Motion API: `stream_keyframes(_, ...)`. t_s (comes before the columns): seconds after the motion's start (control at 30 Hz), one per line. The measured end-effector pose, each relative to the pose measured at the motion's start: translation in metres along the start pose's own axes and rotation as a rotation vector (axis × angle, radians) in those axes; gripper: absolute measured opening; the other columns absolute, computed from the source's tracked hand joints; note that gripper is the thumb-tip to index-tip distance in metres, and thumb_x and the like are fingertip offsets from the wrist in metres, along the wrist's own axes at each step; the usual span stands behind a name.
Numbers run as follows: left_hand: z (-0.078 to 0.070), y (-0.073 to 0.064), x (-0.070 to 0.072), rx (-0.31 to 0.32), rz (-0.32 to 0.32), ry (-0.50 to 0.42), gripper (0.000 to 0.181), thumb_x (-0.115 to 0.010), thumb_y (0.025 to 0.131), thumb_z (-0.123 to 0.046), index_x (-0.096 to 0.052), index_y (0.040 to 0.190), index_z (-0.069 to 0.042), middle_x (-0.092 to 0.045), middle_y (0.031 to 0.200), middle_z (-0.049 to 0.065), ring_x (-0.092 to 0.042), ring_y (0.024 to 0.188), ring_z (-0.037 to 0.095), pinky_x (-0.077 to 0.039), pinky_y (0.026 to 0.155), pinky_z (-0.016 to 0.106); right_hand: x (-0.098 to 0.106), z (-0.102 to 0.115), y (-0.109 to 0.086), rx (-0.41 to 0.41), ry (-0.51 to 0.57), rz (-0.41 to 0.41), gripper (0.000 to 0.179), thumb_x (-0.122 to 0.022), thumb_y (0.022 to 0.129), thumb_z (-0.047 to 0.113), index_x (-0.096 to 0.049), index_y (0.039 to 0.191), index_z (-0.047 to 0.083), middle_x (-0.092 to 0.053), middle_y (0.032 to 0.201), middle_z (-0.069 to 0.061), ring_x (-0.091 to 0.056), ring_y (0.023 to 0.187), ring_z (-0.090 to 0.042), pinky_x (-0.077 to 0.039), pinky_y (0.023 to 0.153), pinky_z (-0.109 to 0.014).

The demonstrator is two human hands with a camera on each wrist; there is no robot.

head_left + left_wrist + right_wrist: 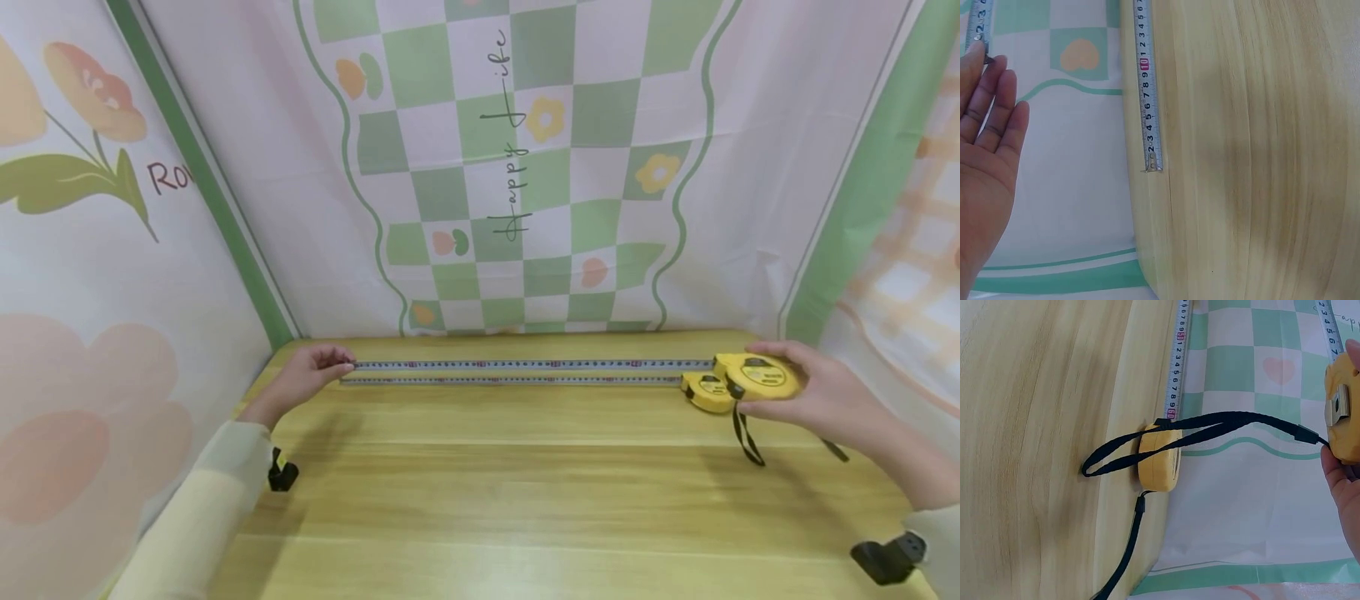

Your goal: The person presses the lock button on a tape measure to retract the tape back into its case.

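In the head view my left hand (306,377) pinches the end of a tape measure's blade (525,364) between thumb and fingertip. That blade stretches straight across to a yellow tape measure (765,377), whose case my right hand (836,398) grips at the right. A second, smaller-looking yellow tape measure (1159,464) lies on the table edge, its blade (1150,112) drawn out alongside the first. The hooked end (1152,169) of this second blade rests on the wood. From the held case dangles a black wrist strap (1210,428), passing in front of the second case in the right wrist view.
The wooden table (495,500) has a rounded far edge beneath both blades. Behind it hangs a green-and-white checked cloth (547,167); a flower-printed cloth (60,275) walls the left. The second case has its own black strap (1124,559).
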State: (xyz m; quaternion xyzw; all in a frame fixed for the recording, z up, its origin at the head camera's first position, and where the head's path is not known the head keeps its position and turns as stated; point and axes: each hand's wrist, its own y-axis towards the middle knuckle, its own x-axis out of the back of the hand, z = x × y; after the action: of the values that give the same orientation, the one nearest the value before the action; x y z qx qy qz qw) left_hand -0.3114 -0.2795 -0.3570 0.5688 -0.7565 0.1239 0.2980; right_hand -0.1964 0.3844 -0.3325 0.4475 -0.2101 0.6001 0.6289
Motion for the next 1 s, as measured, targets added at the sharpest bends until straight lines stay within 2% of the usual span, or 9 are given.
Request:
stream_keyframes(0.17, -0.001, 0.001, -0.001, 0.006, 0.005, 0.001, 0.02, -0.061, 0.098, -0.015, -0.063, 0.11, 0.001, -0.065, 0.1, 0.011, -0.061, 0.09, 0.023, -0.053, 0.075, 0.03, 0.0, 0.0, 0.001, -0.008, -0.004, 0.002, 0.085, -0.088, 0.072, 0.029, -0.045, 0.14, 0.0, -0.056, 0.117, -0.023, -0.052, 0.087, -0.01, -0.043, 0.066, -0.026)
stream_keyframes(0.23, -0.002, 0.001, -0.001, 0.01, 0.005, -0.003, 0.019, -0.061, 0.098, -0.015, -0.063, 0.109, 0.001, -0.065, 0.099, 0.01, -0.061, 0.088, 0.023, -0.053, 0.073, 0.03, 0.0, 0.0, 0.001, -0.011, 0.004, 0.007, 0.086, -0.088, 0.073, 0.029, -0.044, 0.14, -0.001, -0.053, 0.122, -0.025, -0.054, 0.094, -0.018, -0.047, 0.072, -0.037)
stream_keyframes(0.37, -0.005, 0.001, -0.002, 0.015, 0.003, -0.01, 0.018, -0.062, 0.097, -0.013, -0.063, 0.108, 0.001, -0.065, 0.098, 0.01, -0.061, 0.088, 0.023, -0.053, 0.072, 0.029, 0.0, 0.001, 0.001, -0.014, 0.024, 0.021, 0.087, -0.087, 0.074, 0.028, -0.042, 0.142, -0.002, -0.05, 0.126, -0.028, -0.051, 0.102, -0.034, -0.045, 0.076, -0.05)
stream_keyframes(0.4, -0.006, 0.001, -0.002, 0.015, 0.002, -0.01, 0.018, -0.062, 0.097, -0.013, -0.064, 0.108, 0.001, -0.066, 0.098, 0.01, -0.061, 0.088, 0.022, -0.053, 0.072, 0.029, 0.0, 0.002, 0.001, -0.013, 0.031, 0.025, 0.087, -0.087, 0.074, 0.028, -0.041, 0.142, -0.002, -0.049, 0.128, -0.03, -0.049, 0.105, -0.041, -0.043, 0.077, -0.057)
stream_keyframes(0.47, -0.006, 0.001, -0.003, 0.008, 0.001, -0.007, 0.019, -0.062, 0.096, -0.012, -0.063, 0.108, 0.003, -0.066, 0.099, 0.01, -0.061, 0.088, 0.022, -0.053, 0.072, 0.029, 0.0, 0.004, 0.002, -0.017, 0.039, 0.029, 0.088, -0.087, 0.074, 0.028, -0.041, 0.142, -0.002, -0.048, 0.13, -0.031, -0.048, 0.107, -0.044, -0.042, 0.079, -0.06)
stream_keyframes(0.53, -0.007, 0.001, -0.003, 0.006, 0.001, -0.009, 0.02, -0.062, 0.096, -0.011, -0.063, 0.109, 0.004, -0.066, 0.099, 0.011, -0.061, 0.088, 0.021, -0.053, 0.072, 0.028, 0.0, 0.005, 0.002, -0.014, 0.055, 0.033, 0.088, -0.087, 0.074, 0.027, -0.04, 0.143, -0.002, -0.045, 0.132, -0.033, -0.044, 0.111, -0.052, -0.037, 0.08, -0.07)
stream_keyframes(0.6, -0.008, 0.001, -0.004, 0.004, -0.001, -0.012, 0.021, -0.062, 0.096, -0.011, -0.062, 0.109, 0.005, -0.065, 0.098, 0.011, -0.061, 0.088, 0.021, -0.053, 0.072, 0.028, 0.0, 0.007, 0.002, -0.013, 0.064, 0.035, 0.089, -0.086, 0.075, 0.028, -0.039, 0.143, -0.003, -0.044, 0.133, -0.034, -0.043, 0.112, -0.054, -0.034, 0.08, -0.073)
stream_keyframes(0.87, -0.01, 0.0, -0.004, -0.009, 0.003, -0.013, 0.018, -0.062, 0.096, -0.01, -0.063, 0.108, 0.004, -0.065, 0.098, 0.011, -0.06, 0.086, 0.019, -0.052, 0.071, 0.027, -0.001, 0.011, 0.002, -0.012, 0.033, 0.043, 0.087, -0.085, 0.077, 0.029, -0.039, 0.144, -0.001, -0.047, 0.129, -0.033, -0.048, 0.107, -0.049, -0.042, 0.076, -0.063)
stream_keyframes(1.0, -0.01, 0.0, -0.004, -0.009, 0.0, -0.013, 0.017, -0.062, 0.096, -0.01, -0.063, 0.106, 0.003, -0.065, 0.096, 0.01, -0.06, 0.084, 0.018, -0.052, 0.069, 0.027, -0.003, 0.012, 0.002, 0.005, 0.005, 0.024, 0.084, -0.085, 0.076, 0.027, -0.043, 0.142, -0.001, -0.055, 0.116, -0.027, -0.056, 0.09, -0.033, -0.049, 0.067, -0.045)
